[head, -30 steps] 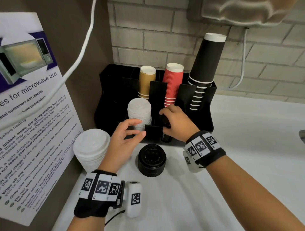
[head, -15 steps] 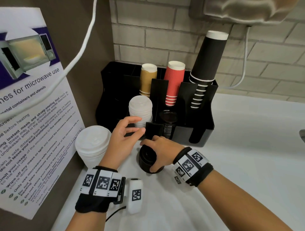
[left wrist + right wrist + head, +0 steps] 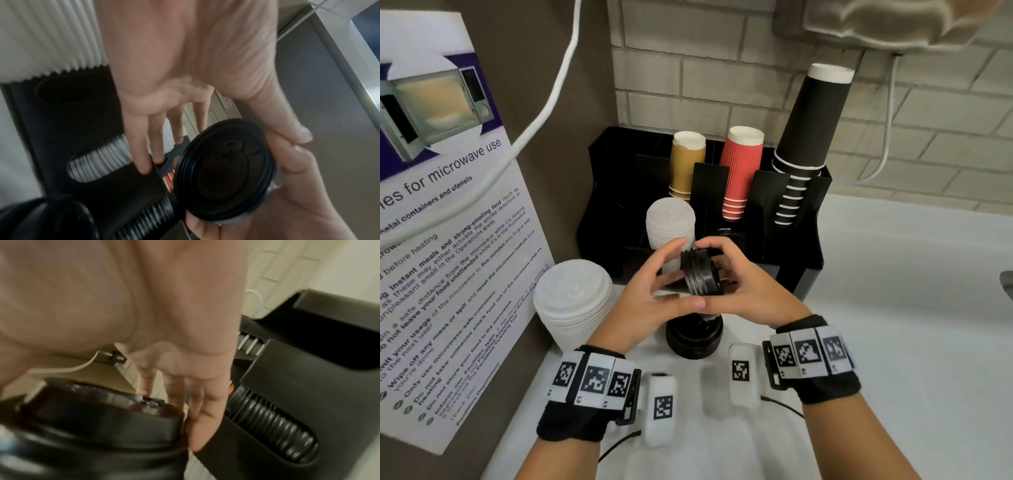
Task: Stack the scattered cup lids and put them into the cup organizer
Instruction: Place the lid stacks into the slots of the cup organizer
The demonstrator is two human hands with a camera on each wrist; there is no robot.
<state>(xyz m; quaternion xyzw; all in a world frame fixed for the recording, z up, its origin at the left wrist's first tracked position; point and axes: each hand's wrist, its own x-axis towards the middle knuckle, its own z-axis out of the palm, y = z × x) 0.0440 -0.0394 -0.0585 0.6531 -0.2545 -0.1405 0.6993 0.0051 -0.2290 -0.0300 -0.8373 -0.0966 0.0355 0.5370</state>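
A short stack of black lids (image 3: pixel 702 275) is held tilted on its side above the counter, between both hands. My right hand (image 3: pixel 722 274) grips it from the right and below. My left hand (image 3: pixel 676 274) brackets it from the left, fingers over the top face and thumb under the rim. The left wrist view shows the lids' round face (image 3: pixel 226 170) between my left thumb and fingers. More black lids (image 3: pixel 694 337) stand on the counter right under the hands. A tall stack of white lids (image 3: pixel 571 301) stands at the left. The black organizer (image 3: pixel 804 260) holds white lids (image 3: pixel 671 222) and black lids (image 3: pixel 726 234) in its front slots.
Gold cups (image 3: pixel 686 164), red cups (image 3: pixel 741 174) and a tall leaning stack of black cups (image 3: pixel 811 137) fill the organizer's back slots. A microwave notice board (image 3: pixel 448 222) stands close at the left with a white cable (image 3: pixel 544 113) across it. The white counter (image 3: pixel 893 308) stretches right.
My right hand left the organizer's black lid slot, came down on the counter's black stack and lifted part of it. My left hand closed in on the lifted lids.
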